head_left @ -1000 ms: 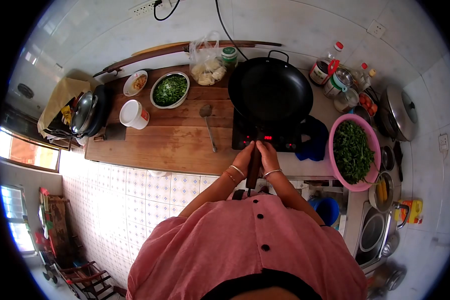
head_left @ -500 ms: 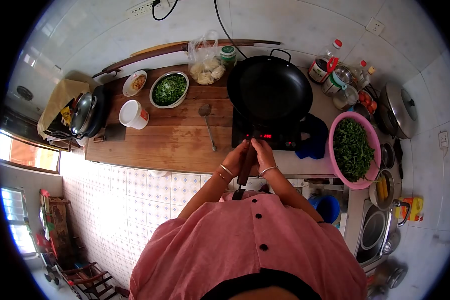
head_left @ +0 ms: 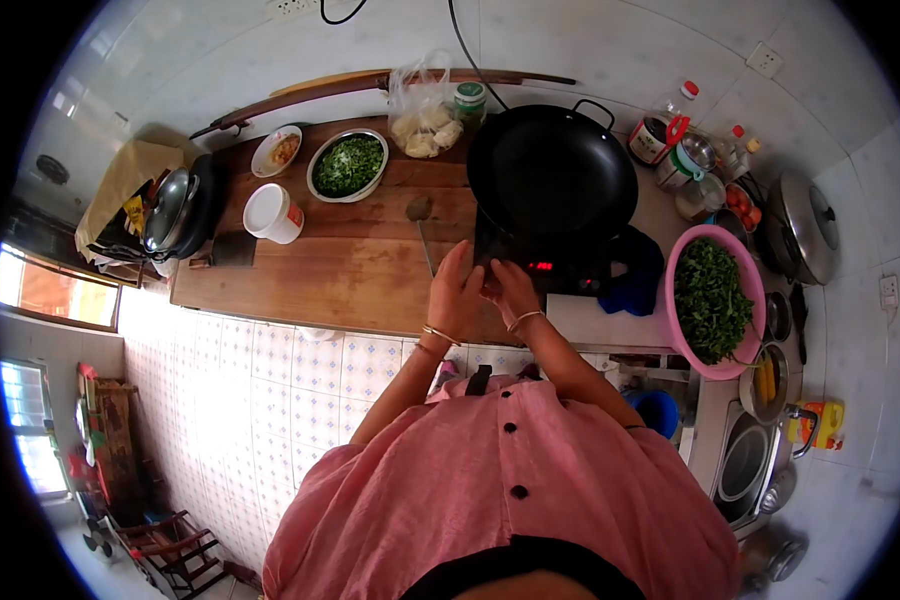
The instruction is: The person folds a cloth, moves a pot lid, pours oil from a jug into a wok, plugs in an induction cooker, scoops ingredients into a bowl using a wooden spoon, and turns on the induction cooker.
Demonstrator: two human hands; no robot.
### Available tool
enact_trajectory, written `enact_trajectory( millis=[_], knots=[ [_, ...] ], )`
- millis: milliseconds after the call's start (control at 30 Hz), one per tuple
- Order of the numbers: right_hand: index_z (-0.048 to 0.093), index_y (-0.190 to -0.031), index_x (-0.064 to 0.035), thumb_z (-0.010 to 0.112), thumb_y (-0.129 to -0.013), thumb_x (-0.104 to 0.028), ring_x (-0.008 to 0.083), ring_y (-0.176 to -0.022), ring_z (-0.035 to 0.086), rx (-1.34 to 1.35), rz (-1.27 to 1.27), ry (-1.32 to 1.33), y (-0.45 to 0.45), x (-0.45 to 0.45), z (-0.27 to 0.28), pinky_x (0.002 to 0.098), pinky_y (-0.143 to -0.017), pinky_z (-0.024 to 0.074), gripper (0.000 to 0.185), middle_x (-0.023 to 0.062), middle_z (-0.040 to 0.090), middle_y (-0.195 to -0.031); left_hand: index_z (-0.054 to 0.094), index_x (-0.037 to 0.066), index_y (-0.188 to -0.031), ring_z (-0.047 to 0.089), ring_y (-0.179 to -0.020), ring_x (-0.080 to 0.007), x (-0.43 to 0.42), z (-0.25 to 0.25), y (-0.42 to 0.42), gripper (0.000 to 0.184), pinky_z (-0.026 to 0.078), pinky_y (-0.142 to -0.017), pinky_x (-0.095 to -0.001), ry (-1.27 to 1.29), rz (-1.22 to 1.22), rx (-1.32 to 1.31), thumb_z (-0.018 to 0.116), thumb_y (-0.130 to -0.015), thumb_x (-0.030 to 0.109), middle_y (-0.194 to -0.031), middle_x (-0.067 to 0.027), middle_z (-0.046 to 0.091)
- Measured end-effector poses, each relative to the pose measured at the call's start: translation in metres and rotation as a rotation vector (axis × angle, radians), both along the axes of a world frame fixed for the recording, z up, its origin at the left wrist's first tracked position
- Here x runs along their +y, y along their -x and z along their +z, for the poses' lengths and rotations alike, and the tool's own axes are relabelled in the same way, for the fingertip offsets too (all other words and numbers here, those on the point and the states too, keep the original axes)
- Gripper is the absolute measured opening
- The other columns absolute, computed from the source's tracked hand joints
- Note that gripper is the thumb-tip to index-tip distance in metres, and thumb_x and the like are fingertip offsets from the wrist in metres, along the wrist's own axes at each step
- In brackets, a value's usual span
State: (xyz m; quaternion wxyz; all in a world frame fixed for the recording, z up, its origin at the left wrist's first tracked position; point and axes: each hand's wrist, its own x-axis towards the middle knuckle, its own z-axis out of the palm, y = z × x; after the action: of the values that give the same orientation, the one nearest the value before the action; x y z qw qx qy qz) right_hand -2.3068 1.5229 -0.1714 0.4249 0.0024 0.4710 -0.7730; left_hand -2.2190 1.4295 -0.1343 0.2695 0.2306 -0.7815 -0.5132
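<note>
A black wok (head_left: 553, 170) sits on the induction cooker (head_left: 560, 275), whose red display is lit. In front of the cooker my left hand (head_left: 455, 290) is raised, fingers stretched forward and the thumb apart. Close beside it, my right hand (head_left: 510, 290) has its fingers curled inward; a dark patch shows between the hands, but what it is I cannot make out. The wok's long handle is hidden from view. A metal spoon (head_left: 423, 232) lies on the wooden board (head_left: 360, 280), just beyond my left fingertips.
A bowl of chopped greens (head_left: 348, 166), a white tub (head_left: 273, 213), a small bowl (head_left: 276, 151) and a bag of pale pieces (head_left: 425, 130) stand on the left. Rightward are a blue cloth (head_left: 638, 270), a pink basin of leafy greens (head_left: 712, 300), several bottles and jars, and a sink (head_left: 745, 465).
Both hands have come off their earlier grip around the wok's brown handle, which no longer shows. My left hand has moved left and forward with its fingers extended. The view has shifted slightly.
</note>
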Motion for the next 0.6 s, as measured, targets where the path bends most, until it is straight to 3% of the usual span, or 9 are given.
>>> enact_trajectory(
  millis=[67, 100, 167, 233, 300, 400, 433, 533, 600],
  knots=[
    [0.056, -0.094, -0.0094, 0.055, -0.089, -0.029, 0.0119, -0.075, 0.056, 0.007, 0.038, 0.018, -0.001, -0.001, 0.005, 0.0276, -0.067, 0.0472, 0.021, 0.0011, 0.057, -0.086, 0.044, -0.001, -0.125, 0.053, -0.107, -0.0348, 0.015, 0.020, 0.002, 0.047, 0.044, -0.089, -0.0358, 0.241, 0.041, 0.084, 0.058, -0.082, 0.012, -0.115, -0.0217, 0.055],
    [0.056, -0.094, -0.0094, 0.055, -0.089, -0.029, 0.0119, -0.075, 0.056, 0.006, 0.035, 0.017, -0.001, -0.002, 0.005, 0.0276, -0.067, 0.0472, 0.021, 0.0011, 0.057, -0.086, 0.044, -0.001, -0.125, 0.053, -0.107, -0.0348, 0.023, 0.021, 0.003, 0.047, 0.044, -0.089, -0.0358, 0.241, 0.038, 0.084, 0.058, -0.082, 0.012, -0.115, -0.0217, 0.055],
    [0.056, -0.091, -0.0094, 0.054, -0.089, -0.030, 0.0105, -0.074, 0.055, 0.087, -0.013, 0.096, -0.002, -0.003, 0.005, 0.0262, -0.065, 0.0461, 0.021, 0.0001, 0.056, -0.082, 0.043, 0.001, -0.128, 0.058, -0.098, -0.0241, 0.040, 0.020, 0.003, 0.050, 0.046, -0.084, -0.0298, 0.019, -0.061, -0.008, 0.058, -0.081, 0.008, -0.111, -0.0151, 0.057],
    [0.056, -0.097, -0.0100, 0.055, -0.089, -0.030, 0.0114, -0.078, 0.057, 0.019, -0.021, 0.102, 0.003, 0.005, -0.012, 0.0247, -0.065, 0.0451, 0.021, 0.0011, 0.058, -0.086, 0.044, 0.001, -0.126, 0.059, -0.091, -0.0237, 0.048, 0.011, 0.004, 0.049, 0.048, -0.080, -0.0308, 0.075, -0.103, -0.035, 0.059, -0.080, 0.008, -0.106, -0.0137, 0.058],
    [0.056, -0.103, -0.0106, 0.056, -0.089, -0.029, 0.0122, -0.082, 0.058, -0.048, -0.035, 0.109, 0.009, 0.017, -0.028, 0.0232, -0.064, 0.0442, 0.023, 0.0020, 0.060, -0.091, 0.043, 0.000, -0.126, 0.053, -0.103, -0.0353, 0.052, 0.000, 0.006, 0.050, 0.043, -0.089, -0.0364, 0.046, -0.168, -0.039, 0.060, -0.080, 0.012, -0.116, -0.0209, 0.052],
    [0.055, -0.108, -0.0093, 0.056, -0.088, -0.030, 0.0138, -0.083, 0.059, -0.032, 0.051, 0.193, 0.008, 0.034, -0.033, 0.0247, -0.066, 0.0453, 0.029, 0.0040, 0.062, -0.094, 0.043, 0.000, -0.126, 0.050, -0.107, -0.0354, 0.052, -0.009, 0.010, 0.051, 0.041, -0.092, -0.0380, -0.109, -0.188, -0.077, 0.061, -0.079, 0.010, -0.117, -0.0201, 0.052],
    [0.054, -0.109, -0.0089, 0.056, -0.088, -0.029, 0.0148, -0.081, 0.060, -0.031, -0.026, 0.068, 0.004, 0.039, -0.023, 0.0266, -0.066, 0.0469, 0.029, 0.0053, 0.062, -0.094, 0.043, 0.000, -0.126, 0.050, -0.107, -0.0354, 0.047, -0.006, 0.011, 0.051, 0.041, -0.092, -0.0380, -0.107, -0.193, -0.078, 0.061, -0.079, 0.010, -0.117, -0.0201, 0.052],
    [0.054, -0.107, -0.0074, 0.057, -0.087, -0.025, 0.0155, -0.072, 0.059, -0.067, -0.189, -0.039, 0.009, 0.051, -0.003, 0.0290, -0.060, 0.0489, 0.027, 0.0077, 0.063, -0.091, 0.043, 0.002, -0.126, 0.046, -0.113, -0.0356, 0.014, 0.003, 0.016, 0.054, 0.037, -0.096, -0.0426, 0.568, 0.003, 0.010, 0.061, -0.075, 0.008, -0.122, -0.0178, 0.049],
    [0.053, -0.105, -0.0064, 0.057, -0.086, -0.022, 0.0150, -0.065, 0.058, -0.102, -0.273, -0.025, 0.021, 0.066, -0.005, 0.0295, -0.054, 0.0493, 0.025, 0.0088, 0.063, -0.088, 0.044, 0.004, -0.126, 0.045, -0.114, -0.0348, -0.015, 0.013, 0.019, 0.055, 0.036, -0.097, -0.0439, 0.670, 0.055, -0.070, 0.062, -0.074, 0.010, -0.122, -0.0167, 0.049]
  ],
)
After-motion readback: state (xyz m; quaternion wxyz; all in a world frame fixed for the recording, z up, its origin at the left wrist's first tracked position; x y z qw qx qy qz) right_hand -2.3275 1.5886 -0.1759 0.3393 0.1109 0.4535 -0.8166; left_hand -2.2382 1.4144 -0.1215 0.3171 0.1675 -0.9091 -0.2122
